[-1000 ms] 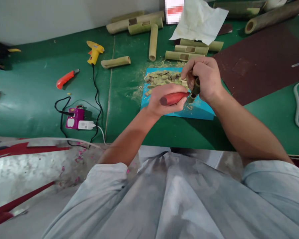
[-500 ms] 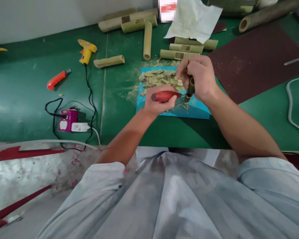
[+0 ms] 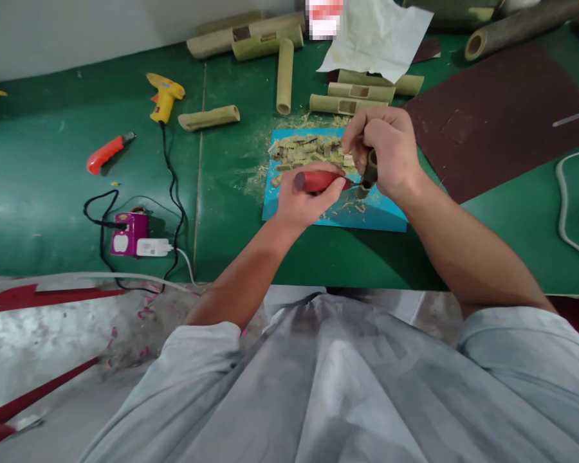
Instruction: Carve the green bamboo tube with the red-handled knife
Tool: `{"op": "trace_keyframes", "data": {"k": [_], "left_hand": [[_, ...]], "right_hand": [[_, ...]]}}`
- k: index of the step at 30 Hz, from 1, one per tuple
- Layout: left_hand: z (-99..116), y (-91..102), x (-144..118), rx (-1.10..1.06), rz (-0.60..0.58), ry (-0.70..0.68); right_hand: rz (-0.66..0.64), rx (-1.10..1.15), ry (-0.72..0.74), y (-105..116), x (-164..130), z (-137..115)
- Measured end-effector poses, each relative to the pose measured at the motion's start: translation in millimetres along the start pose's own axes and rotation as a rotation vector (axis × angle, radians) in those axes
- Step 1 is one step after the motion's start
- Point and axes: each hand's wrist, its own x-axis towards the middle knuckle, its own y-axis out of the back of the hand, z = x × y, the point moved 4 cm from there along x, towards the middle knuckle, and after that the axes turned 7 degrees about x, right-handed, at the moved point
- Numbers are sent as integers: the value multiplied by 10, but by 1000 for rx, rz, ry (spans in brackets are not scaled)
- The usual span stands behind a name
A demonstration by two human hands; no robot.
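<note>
My left hand grips a red-handled carving tool, its tip pointing right into a short dark bamboo piece. My right hand is closed around that bamboo piece and holds it upright over a blue cutting mat. A heap of bamboo chips lies on the far part of the mat, just behind my hands. The tool's tip is hidden between my fingers and the bamboo.
Cut bamboo tubes lie at the back of the green table. A yellow glue gun, an orange utility knife and a purple plug block sit to the left. Dark sandpaper sheet and white paper are on the right.
Both hands stay on the tool and the bamboo piece. My left hand has turned slightly, tilting the red handle. The view has shifted a little, so things sit further left.
</note>
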Motion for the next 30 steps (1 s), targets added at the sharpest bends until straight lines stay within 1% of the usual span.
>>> {"op": "trace_keyframes", "data": {"k": [5,7,8,9,11,14,16,18,21,24,28,30], "left_hand": [[-36,-49,-20,10,67,149],[-21,-48,-51,14,113,175],[6,-39,-71,20,131,163],[47,-26,-93,38,141,130],[168,5,-151,138,127,-4],[376,21,-287,410,88,-337],[449,9,-388,522,93,-514],[452,-12,-460,543,92,-582],[394,-53,-516,532,34,-557],[348,-57,-553,507,-12,-498],[326,-11,-575,440,-3,-431],[311,-8,-575,397,-27,-389]], "right_hand": [[23,-12,-37,-13,14,-6],[31,-17,-34,-15,14,-9],[34,-18,-29,-13,13,-10],[35,-22,-26,-10,12,-8],[36,-46,-31,-1,12,6],[26,-75,-41,10,21,40],[33,-51,-17,19,28,60],[34,-20,7,21,31,80],[24,11,32,9,24,91],[49,33,40,-5,1,68],[71,29,41,-34,-33,35],[66,22,43,-49,-41,38]]}}
